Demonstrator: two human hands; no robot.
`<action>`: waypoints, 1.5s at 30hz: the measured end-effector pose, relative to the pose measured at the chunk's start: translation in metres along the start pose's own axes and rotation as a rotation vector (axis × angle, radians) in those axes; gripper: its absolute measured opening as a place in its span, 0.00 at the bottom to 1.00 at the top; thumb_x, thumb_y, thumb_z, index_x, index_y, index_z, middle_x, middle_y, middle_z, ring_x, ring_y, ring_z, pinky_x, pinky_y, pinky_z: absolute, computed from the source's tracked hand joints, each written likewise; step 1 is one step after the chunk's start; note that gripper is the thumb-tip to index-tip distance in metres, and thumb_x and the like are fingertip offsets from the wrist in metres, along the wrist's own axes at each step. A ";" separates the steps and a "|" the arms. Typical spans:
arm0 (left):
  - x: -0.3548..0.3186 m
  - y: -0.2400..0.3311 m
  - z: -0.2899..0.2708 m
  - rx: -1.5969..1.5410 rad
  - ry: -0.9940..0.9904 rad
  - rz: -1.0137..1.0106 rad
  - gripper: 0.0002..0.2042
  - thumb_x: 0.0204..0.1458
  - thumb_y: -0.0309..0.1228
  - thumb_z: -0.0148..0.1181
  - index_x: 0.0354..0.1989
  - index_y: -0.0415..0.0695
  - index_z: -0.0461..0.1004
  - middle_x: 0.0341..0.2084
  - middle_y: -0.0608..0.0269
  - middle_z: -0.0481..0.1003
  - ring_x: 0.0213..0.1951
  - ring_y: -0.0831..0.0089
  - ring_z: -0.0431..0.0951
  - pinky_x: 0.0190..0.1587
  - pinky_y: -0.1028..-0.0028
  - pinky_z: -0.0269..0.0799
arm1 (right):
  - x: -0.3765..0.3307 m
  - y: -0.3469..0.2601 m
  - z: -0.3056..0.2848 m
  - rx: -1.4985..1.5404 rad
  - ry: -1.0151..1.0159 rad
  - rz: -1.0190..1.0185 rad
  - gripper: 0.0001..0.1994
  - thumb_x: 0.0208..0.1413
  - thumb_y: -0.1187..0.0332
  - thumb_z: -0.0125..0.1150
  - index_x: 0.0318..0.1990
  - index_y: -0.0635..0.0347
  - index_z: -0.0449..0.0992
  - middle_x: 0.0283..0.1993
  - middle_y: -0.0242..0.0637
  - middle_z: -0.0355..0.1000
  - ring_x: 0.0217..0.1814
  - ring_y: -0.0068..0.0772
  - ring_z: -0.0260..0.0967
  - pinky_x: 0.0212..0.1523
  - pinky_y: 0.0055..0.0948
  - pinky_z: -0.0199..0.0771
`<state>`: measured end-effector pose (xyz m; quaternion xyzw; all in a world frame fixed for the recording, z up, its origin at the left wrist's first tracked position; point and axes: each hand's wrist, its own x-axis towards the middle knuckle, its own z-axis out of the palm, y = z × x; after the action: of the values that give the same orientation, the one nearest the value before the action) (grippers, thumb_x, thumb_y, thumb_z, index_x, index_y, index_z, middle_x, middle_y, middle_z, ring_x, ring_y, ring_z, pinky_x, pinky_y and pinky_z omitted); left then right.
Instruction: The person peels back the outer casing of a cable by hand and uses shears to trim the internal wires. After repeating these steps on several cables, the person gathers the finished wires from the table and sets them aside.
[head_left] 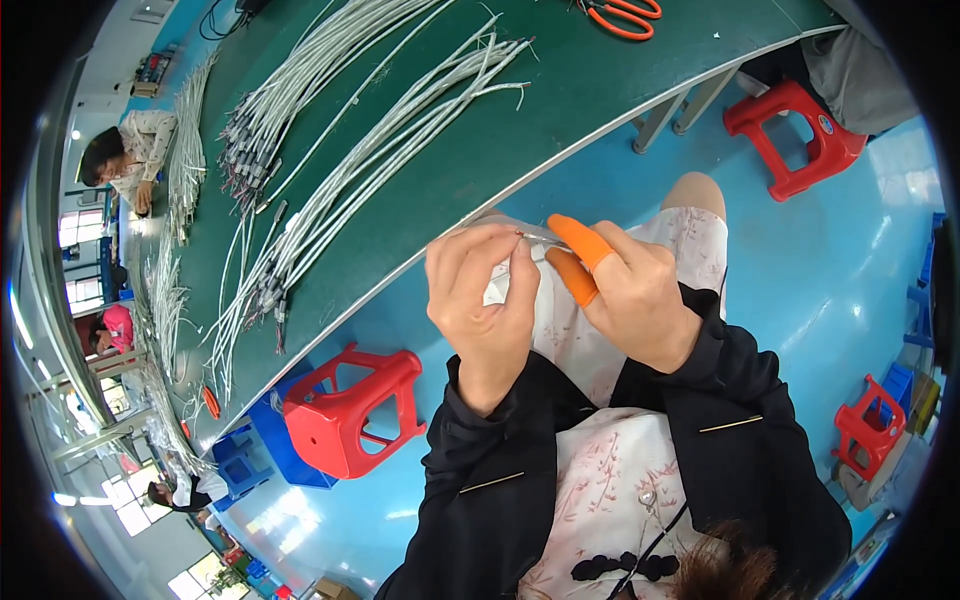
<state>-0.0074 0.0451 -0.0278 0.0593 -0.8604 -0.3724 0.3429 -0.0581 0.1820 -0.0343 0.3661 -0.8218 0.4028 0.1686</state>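
My left hand (480, 295) and my right hand (640, 300) meet above my lap, close to the table's edge. Between them runs a thin silvery cable end (538, 238), pinched from both sides; a small dark tip shows at my left fingertips. Orange finger cots (583, 242) cover the thumb and index finger of my right hand. Most of the held cable is hidden behind my fingers. On the green table (430, 190) lie a loose group of white cables (370, 175) and a thicker bundle of similar cables (320, 75), both with dark grey ends.
Orange-handled scissors (625, 15) lie at the table's far side. Red stools stand at lower left (355, 412), upper right (795, 135) and far right (872, 425). Another person (130, 165) works at the far left by more cables (188, 150). A blue bin (290, 430) sits beside the left stool.
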 end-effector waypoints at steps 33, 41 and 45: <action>0.003 -0.002 -0.025 -0.041 -0.127 0.106 0.09 0.44 0.17 0.62 0.36 0.39 0.76 0.36 0.62 0.70 0.39 0.72 0.68 0.41 0.76 0.63 | -0.004 -0.014 -0.001 0.293 -0.024 0.177 0.07 0.45 0.79 0.65 0.32 0.64 0.75 0.26 0.38 0.70 0.21 0.25 0.67 0.20 0.20 0.64; 0.012 -0.013 -0.041 -0.765 -0.466 -0.738 0.02 0.51 0.22 0.60 0.32 0.37 0.75 0.35 0.65 0.72 0.38 0.74 0.69 0.40 0.77 0.65 | -0.015 -0.004 0.007 0.305 -0.077 -0.054 0.07 0.46 0.80 0.63 0.35 0.64 0.75 0.28 0.38 0.70 0.21 0.25 0.67 0.20 0.21 0.64; 0.012 -0.026 -0.034 -0.849 -0.297 -0.736 0.04 0.55 0.24 0.56 0.32 0.36 0.74 0.37 0.65 0.71 0.41 0.76 0.69 0.45 0.76 0.64 | -0.011 -0.009 -0.009 0.672 -0.198 0.348 0.06 0.50 0.81 0.59 0.36 0.66 0.74 0.29 0.36 0.71 0.24 0.23 0.69 0.23 0.20 0.66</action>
<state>0.0012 0.0022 -0.0227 0.1590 -0.5973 -0.7838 0.0604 -0.0448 0.1905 -0.0300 0.2933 -0.7062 0.6346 -0.1117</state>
